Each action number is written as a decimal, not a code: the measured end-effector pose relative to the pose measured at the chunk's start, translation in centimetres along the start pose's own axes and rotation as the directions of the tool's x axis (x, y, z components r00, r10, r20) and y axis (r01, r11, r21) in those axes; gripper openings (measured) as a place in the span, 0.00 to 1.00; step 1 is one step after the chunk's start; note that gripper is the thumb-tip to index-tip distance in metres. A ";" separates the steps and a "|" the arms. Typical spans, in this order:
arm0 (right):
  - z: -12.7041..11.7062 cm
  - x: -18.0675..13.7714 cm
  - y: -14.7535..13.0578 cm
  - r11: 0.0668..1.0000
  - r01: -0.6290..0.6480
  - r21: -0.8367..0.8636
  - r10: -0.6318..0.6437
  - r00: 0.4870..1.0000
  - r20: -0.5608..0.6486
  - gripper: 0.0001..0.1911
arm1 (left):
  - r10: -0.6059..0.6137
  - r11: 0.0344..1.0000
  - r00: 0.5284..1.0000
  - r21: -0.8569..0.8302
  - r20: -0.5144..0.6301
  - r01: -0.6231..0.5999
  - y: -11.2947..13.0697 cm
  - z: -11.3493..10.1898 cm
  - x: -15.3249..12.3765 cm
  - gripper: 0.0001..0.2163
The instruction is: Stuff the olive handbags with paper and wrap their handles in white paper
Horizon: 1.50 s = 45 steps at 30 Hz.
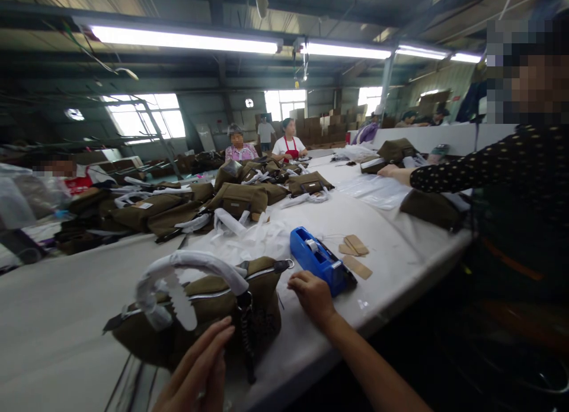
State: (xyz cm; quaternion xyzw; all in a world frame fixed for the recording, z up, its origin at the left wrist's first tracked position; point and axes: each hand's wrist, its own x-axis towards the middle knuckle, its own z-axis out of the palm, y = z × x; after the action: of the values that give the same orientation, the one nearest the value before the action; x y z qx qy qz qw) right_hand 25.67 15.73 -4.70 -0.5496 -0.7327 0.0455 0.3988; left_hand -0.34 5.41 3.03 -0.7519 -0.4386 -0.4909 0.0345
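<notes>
An olive-brown handbag (pixel 208 302) lies on the table right before me, its handle (pixel 195 261) wrapped in white padding. A dark braided tassel (pixel 246 341) hangs from its front side. My left hand (pixel 200 364) is open at the near side of the bag, fingers stretched out and close to it. Beside the bag's right end, my right hand (pixel 313 296) has its fingers curled together near the metal ring; whatever they may hold is too small to see. A blue tape dispenser (pixel 315 261) stands just beyond my right hand.
Brown cardboard tags (pixel 355 258) lie right of the dispenser. White wrapping strips (pixel 249 240) and a heap of olive bags (pixel 240 198) spread across the table (pixel 400 252). At right, a co-worker's hand (pixel 391 172) reaches over clear plastic bags (pixel 373 189). Other people sit farther back.
</notes>
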 end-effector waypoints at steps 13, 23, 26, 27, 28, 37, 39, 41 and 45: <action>-9.1 -3.3 -11.5 0.634 0.045 0.772 0.156 0.970 -0.185 0.05 | -0.262 0.664 0.745 -0.446 0.613 0.600 3.9 4.2 0.6 0.14; -8.7 -5.5 -7.8 0.971 0.073 0.229 0.030 0.908 -0.418 0.15 | -0.304 0.874 0.791 -0.175 0.531 0.453 1.2 2.1 -1.0 0.10; -7.6 -6.1 -9.5 0.920 0.306 0.246 -0.250 0.939 -0.236 0.17 | -0.215 0.922 0.822 -0.169 0.527 0.349 1.7 1.9 -0.6 0.07; -7.2 -6.2 -9.8 0.899 0.324 0.294 -0.285 0.944 -0.168 0.16 | -0.194 0.930 0.830 -0.171 0.523 0.324 2.0 2.0 -0.4 0.06; -6.8 -6.4 -10.1 0.888 0.318 0.331 -0.296 0.948 -0.117 0.14 | -0.179 0.938 0.840 -0.170 0.512 0.303 2.1 2.0 -0.3 0.06; -6.0 -6.7 -8.7 0.884 0.120 0.451 -0.132 0.991 -0.005 0.07 | -0.183 0.958 0.901 -0.136 0.393 0.253 1.7 1.2 0.4 0.04; -5.9 -6.4 -8.9 0.872 0.106 0.477 -0.117 0.993 -0.008 0.06 | -0.181 0.956 0.907 -0.148 0.381 0.253 1.7 1.1 0.6 0.04; -5.8 -6.1 -9.0 0.886 0.095 0.454 -0.080 0.995 -0.052 0.05 | -0.201 0.957 0.923 -0.136 0.327 0.257 1.6 1.0 0.8 0.05; -5.8 -4.9 -8.4 0.945 0.108 0.308 -0.054 0.982 -0.179 0.06 | -0.279 0.958 0.952 -0.033 0.125 0.285 0.9 0.9 1.1 0.08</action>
State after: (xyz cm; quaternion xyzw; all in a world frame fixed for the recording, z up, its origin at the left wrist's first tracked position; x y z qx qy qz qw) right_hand 23.29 6.22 0.84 -0.4496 -0.7017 0.0991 0.5437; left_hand 1.07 5.96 3.80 -0.7102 -0.5304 -0.4558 -0.0812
